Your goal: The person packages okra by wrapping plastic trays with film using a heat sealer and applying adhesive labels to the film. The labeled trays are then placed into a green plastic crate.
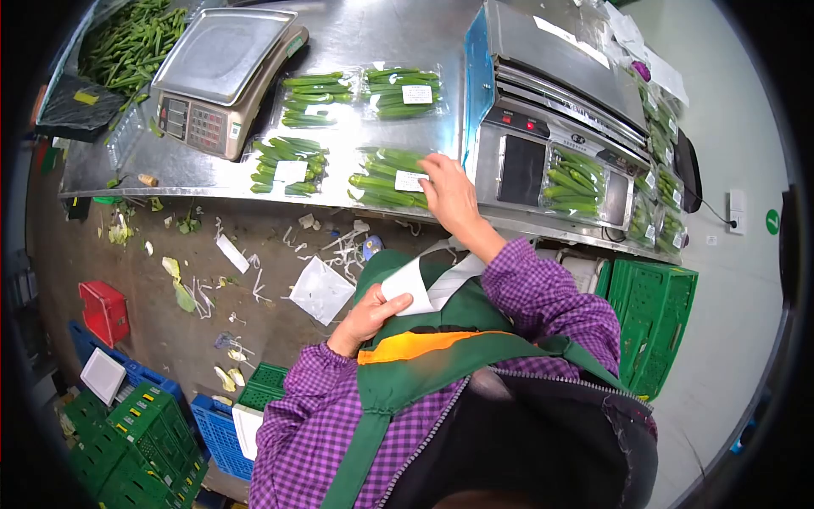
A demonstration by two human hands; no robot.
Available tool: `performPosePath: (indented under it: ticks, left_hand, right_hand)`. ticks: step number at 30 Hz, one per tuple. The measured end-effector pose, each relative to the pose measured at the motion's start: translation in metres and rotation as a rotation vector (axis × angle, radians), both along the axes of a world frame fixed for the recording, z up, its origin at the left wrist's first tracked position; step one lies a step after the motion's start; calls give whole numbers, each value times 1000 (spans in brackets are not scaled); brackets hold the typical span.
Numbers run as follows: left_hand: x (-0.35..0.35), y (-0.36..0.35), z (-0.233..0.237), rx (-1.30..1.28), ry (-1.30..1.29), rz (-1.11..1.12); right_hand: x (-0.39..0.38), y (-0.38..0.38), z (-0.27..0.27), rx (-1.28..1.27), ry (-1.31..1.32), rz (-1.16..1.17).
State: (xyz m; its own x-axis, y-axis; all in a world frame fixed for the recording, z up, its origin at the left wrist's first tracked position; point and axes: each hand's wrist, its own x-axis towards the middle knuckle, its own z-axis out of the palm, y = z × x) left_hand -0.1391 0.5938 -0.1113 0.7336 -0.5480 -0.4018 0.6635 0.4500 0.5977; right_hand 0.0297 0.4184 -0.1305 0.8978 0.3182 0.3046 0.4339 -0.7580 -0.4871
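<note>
My left hand [370, 316] is closed round a folded strip of white label paper [407, 289], held before the green apron. My right hand [452, 198] reaches to the table edge, its fingers bent and touching the right end of a white label [410, 181]. That label lies on a clear-wrapped pack of okra [373, 180]. Beside it on the left is another labelled okra pack [270, 161]. Behind these lie two more, one with a label [396, 103] and one whose top shows no clear label [307, 96].
A weighing scale [203, 119] stands left, near a bin of loose okra [127, 42]. The wrapping machine [551, 127] at right has an okra pack [573, 185] on its front. More packs [668, 191] line the far right. Green crates [653, 314] stand below; scraps litter the floor.
</note>
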Motion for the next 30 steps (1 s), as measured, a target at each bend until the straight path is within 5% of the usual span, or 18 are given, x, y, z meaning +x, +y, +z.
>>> performPosePath:
  ticks: [3, 5, 7, 10, 22, 30]
  left_hand:
    - [2, -13, -11, 129, 116, 169]
    - [10, -18, -16, 107, 135, 260]
    - [18, -21, -5, 63, 220, 460]
    - [23, -21, -9, 45, 249, 486]
    - [25, -28, -19, 175, 261, 485]
    - [25, -16, -34, 138, 320, 432]
  right_hand:
    - [-10, -14, -7, -222, 82, 231]
    - [-14, -18, 13, -156, 80, 246]
    - [-24, -18, 58, 251, 760, 303]
    - [-37, -26, 81, 262, 1000, 599]
    - [-60, -18, 76, 114, 511, 594]
    - [-65, -9, 72, 35, 480, 579]
